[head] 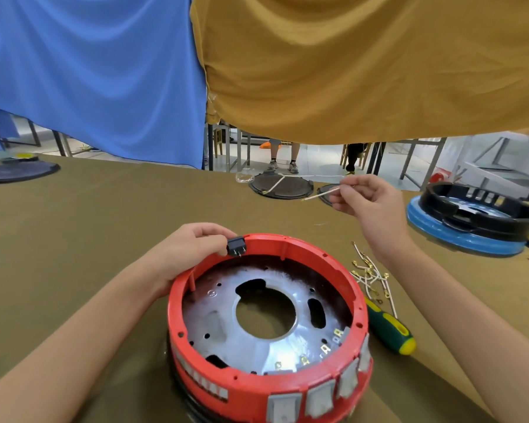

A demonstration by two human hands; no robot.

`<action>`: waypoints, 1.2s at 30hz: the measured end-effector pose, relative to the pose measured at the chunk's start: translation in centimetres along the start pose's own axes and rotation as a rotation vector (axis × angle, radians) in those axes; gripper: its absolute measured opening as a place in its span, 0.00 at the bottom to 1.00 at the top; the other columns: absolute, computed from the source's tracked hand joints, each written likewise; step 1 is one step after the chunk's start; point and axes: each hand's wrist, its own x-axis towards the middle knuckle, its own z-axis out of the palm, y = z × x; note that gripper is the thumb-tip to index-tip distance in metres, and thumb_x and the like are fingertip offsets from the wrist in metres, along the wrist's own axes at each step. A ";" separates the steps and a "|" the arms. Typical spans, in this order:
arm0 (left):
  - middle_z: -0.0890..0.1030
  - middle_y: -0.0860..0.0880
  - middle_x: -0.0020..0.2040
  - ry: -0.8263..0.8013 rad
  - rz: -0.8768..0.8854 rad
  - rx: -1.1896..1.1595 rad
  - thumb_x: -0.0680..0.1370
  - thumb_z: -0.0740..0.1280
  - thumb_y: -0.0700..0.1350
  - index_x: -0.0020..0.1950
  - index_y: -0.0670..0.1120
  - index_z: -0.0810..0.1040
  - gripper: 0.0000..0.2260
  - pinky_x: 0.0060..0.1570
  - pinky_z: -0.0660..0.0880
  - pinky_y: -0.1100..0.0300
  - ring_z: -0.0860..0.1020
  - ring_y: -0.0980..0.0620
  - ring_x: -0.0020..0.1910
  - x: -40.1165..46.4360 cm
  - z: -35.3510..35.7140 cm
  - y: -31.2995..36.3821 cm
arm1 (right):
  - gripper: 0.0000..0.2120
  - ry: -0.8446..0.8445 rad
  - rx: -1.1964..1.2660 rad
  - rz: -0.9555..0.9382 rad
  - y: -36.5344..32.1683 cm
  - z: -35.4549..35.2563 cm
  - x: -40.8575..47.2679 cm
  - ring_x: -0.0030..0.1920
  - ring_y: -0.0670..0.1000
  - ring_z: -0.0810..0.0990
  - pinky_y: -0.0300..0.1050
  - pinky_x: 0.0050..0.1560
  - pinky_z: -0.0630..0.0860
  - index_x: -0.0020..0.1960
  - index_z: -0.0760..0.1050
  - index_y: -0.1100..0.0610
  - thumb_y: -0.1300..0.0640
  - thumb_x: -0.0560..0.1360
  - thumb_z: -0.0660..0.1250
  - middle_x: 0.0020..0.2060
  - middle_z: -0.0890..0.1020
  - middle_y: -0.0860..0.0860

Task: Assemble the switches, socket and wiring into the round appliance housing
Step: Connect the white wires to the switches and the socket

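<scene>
The round red housing sits in front of me, with a silver metal plate inside and several grey switches along its near wall. My left hand pinches a small black switch at the housing's far left rim. Raised above the table to the right, my right hand pinches a thin white wire that trails off to the left.
A pile of white wires with brass terminals and a green and yellow screwdriver lie right of the housing. A black housing on a blue base stands at the right; dark round lids lie at the far edge. Blue and yellow cloths hang ahead.
</scene>
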 end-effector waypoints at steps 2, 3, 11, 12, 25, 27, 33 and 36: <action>0.84 0.47 0.43 -0.004 -0.002 0.078 0.70 0.65 0.38 0.48 0.49 0.85 0.12 0.43 0.79 0.59 0.80 0.52 0.40 -0.3 -0.1 0.2 | 0.05 -0.087 0.049 0.010 -0.7 0.4 -0.4 0.45 0.55 0.86 0.45 0.48 0.83 0.52 0.79 0.60 0.67 0.78 0.67 0.42 0.87 0.57; 0.84 0.46 0.45 -0.032 -0.008 0.114 0.67 0.65 0.42 0.49 0.50 0.84 0.14 0.47 0.79 0.56 0.80 0.51 0.41 -0.5 -0.2 0.3 | 0.05 -0.134 0.055 0.007 -1.1 0.6 -0.6 0.44 0.54 0.86 0.45 0.48 0.83 0.52 0.79 0.60 0.67 0.79 0.66 0.42 0.87 0.56; 0.85 0.56 0.50 0.023 0.124 0.043 0.71 0.67 0.62 0.52 0.54 0.83 0.16 0.56 0.71 0.55 0.80 0.58 0.54 -0.4 -1.0 1.1 | 0.05 -0.414 -0.165 -0.207 -3.4 2.7 -2.9 0.39 0.54 0.86 0.43 0.42 0.83 0.50 0.83 0.62 0.67 0.75 0.71 0.39 0.87 0.54; 0.85 0.56 0.50 0.024 0.160 0.030 0.71 0.67 0.65 0.53 0.52 0.83 0.20 0.57 0.70 0.55 0.81 0.59 0.53 -0.5 -0.9 1.1 | 0.05 -0.439 -0.189 -0.221 -3.5 2.9 -3.1 0.38 0.54 0.86 0.43 0.42 0.83 0.49 0.83 0.62 0.67 0.75 0.72 0.39 0.87 0.55; 0.75 0.51 0.57 0.263 0.207 0.021 0.74 0.69 0.61 0.57 0.56 0.72 0.17 0.51 0.71 0.58 0.75 0.55 0.56 0.8 -1.3 -0.5 | 0.04 -0.431 0.008 -0.008 -2.7 3.5 -3.2 0.41 0.56 0.86 0.44 0.44 0.83 0.48 0.81 0.65 0.67 0.74 0.71 0.41 0.86 0.61; 0.77 0.54 0.60 0.137 0.141 -0.069 0.71 0.69 0.64 0.61 0.58 0.72 0.21 0.54 0.75 0.55 0.77 0.58 0.58 0.6 -1.1 -0.4 | 0.03 -0.360 0.084 0.065 -2.7 3.5 -3.0 0.40 0.55 0.85 0.44 0.44 0.82 0.48 0.80 0.64 0.69 0.74 0.70 0.40 0.86 0.61; 0.83 0.52 0.59 -0.114 0.014 -0.140 0.76 0.71 0.40 0.68 0.51 0.73 0.21 0.49 0.79 0.59 0.84 0.53 0.52 0.5 -0.3 -0.8 | 0.10 -0.095 0.283 0.218 -2.9 3.2 -2.6 0.38 0.51 0.83 0.43 0.42 0.82 0.44 0.75 0.57 0.71 0.75 0.67 0.37 0.84 0.54; 0.85 0.48 0.57 -0.147 0.046 -0.087 0.79 0.64 0.34 0.62 0.51 0.80 0.17 0.53 0.80 0.56 0.84 0.50 0.50 0.2 -0.4 -0.3 | 0.09 -0.054 0.343 0.338 -2.8 3.1 -2.3 0.39 0.51 0.85 0.43 0.38 0.81 0.49 0.74 0.57 0.70 0.76 0.66 0.37 0.84 0.53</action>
